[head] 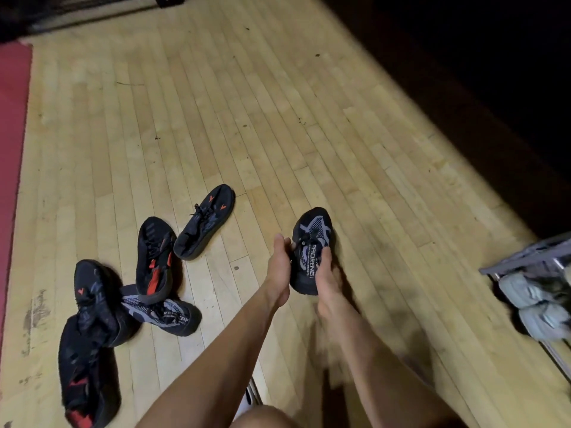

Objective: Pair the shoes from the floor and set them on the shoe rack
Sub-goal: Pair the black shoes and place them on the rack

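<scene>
1. My left hand [279,267] and right hand [328,278] are both gripping one dark shoe with grey patterning [310,250], fingers curled round its sides, left hand on its left edge and right hand on its right edge. The shoe is hanging above the wooden floor [278,118], toe pointing away from me.
2. The floor is stretching out ahead of and beneath the hands, with a red mat [12,149] lying along its far left edge, well apart from my left hand.
3. The shoe rack [525,261] is sitting to the right of my right hand, near the frame edge, and I am seeing grey shoes [531,304] already resting on a lower shelf.
4. To the left of my left hand, a pile of dark shoes is lying on the floor: a black shoe with red marks [83,378] nearest me, another black shoe [92,298] overlapping it, a grey-patterned shoe [167,313] matching the held one, and a black and red shoe [154,257] resting on top of that.
5. A fifth black shoe with small orange marks [205,220] is lying just ahead of the pile, near but apart from my left hand.
</scene>
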A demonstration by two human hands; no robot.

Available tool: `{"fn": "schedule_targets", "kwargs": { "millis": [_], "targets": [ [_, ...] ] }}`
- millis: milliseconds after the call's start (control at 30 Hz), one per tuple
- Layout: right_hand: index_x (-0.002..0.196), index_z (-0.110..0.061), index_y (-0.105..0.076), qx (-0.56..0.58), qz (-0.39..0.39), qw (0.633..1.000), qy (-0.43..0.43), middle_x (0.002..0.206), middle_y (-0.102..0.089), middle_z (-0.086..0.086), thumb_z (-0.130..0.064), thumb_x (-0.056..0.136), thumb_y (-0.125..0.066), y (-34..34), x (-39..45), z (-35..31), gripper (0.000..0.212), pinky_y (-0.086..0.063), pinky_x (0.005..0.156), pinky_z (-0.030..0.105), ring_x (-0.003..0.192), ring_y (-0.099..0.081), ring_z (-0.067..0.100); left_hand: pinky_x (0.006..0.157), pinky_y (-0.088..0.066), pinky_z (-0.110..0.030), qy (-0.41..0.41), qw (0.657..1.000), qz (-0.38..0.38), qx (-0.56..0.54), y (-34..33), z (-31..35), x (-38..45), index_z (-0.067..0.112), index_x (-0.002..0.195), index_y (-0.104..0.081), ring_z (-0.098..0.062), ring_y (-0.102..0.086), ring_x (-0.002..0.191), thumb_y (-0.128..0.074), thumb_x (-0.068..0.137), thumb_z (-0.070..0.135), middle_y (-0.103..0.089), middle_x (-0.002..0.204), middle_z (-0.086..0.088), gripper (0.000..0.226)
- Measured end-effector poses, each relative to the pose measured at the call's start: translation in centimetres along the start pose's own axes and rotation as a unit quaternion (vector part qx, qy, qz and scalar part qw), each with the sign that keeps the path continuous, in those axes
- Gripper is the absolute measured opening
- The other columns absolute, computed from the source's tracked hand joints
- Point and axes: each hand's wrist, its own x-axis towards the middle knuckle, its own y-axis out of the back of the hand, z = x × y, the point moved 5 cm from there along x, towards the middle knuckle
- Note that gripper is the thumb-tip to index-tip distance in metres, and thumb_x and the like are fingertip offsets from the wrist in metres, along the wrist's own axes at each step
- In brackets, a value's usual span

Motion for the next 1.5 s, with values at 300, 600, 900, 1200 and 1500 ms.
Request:
{"fn": "schedule_targets", "kwargs": {
  "millis": [300,600,900,1200,1500],
  "targets": [
    [0.132,-0.020,-0.048,0.070,0.021,0.987,0.141,0.120,-0.059,0.004,-0.058,0.099,-0.037,8.2,-11.3,-10.3,0.052,-0.046,0.083,0.034,0.099,-0.058,0.023,0.085,-0.047,-0.030,-0.089,0.992,-0.085,0.002,-6.9,6.7,-10.2,0.013,0.108,-0.067,-0.010,-0.066,0.101,-0.014,0.103,0.054,-0.074,0.106,0.001,0.067],
    [0.137,-0.027,-0.045,0.128,0.013,0.965,0.228,0.124,-0.054,-0.002,-0.055,0.101,-0.035,15.7,-22.1,-12.9,0.047,-0.042,0.090,0.033,0.103,-0.055,0.015,0.113,-0.033,-0.036,-0.171,0.975,-0.139,-0.041,-11.0,10.2,-22.3,0.011,0.144,-0.045,-0.011,-0.048,0.133,-0.019,0.103,0.054,-0.056,0.142,0.001,0.065],
    [0.134,-0.027,-0.051,0.114,0.059,0.938,0.323,0.128,-0.058,-0.006,-0.062,0.096,-0.033,23.8,-31.9,-11.7,0.056,-0.044,0.101,0.037,0.115,-0.055,0.015,0.100,-0.037,-0.029,-0.240,0.948,-0.207,-0.020,-14.9,9.2,-35.3,0.016,0.142,-0.045,-0.002,-0.053,0.117,-0.020,0.106,0.045,-0.058,0.134,0.007,0.053],
    [0.133,-0.021,-0.050,0.132,0.113,0.923,0.344,0.131,-0.056,-0.001,-0.065,0.095,-0.028,31.2,-37.2,-8.1,0.062,-0.042,0.103,0.038,0.120,-0.054,0.018,0.111,-0.035,-0.037,-0.229,0.935,-0.271,-0.005,-19.9,4.1,-41.0,0.008,0.133,-0.057,-0.006,-0.058,0.114,-0.021,0.108,0.036,-0.063,0.132,-0.002,0.052],
    [0.128,-0.022,-0.055,0.203,0.154,0.909,0.329,0.131,-0.063,0.000,-0.081,0.073,-0.029,37.1,-37.2,-6.0,0.086,-0.043,0.108,0.048,0.119,-0.060,0.019,0.116,-0.033,-0.042,-0.198,0.926,-0.317,0.053,-25.2,1.3,-41.3,0.012,0.142,-0.049,-0.010,-0.049,0.131,-0.028,0.104,0.048,-0.055,0.142,0.001,0.057]
  ]
}}
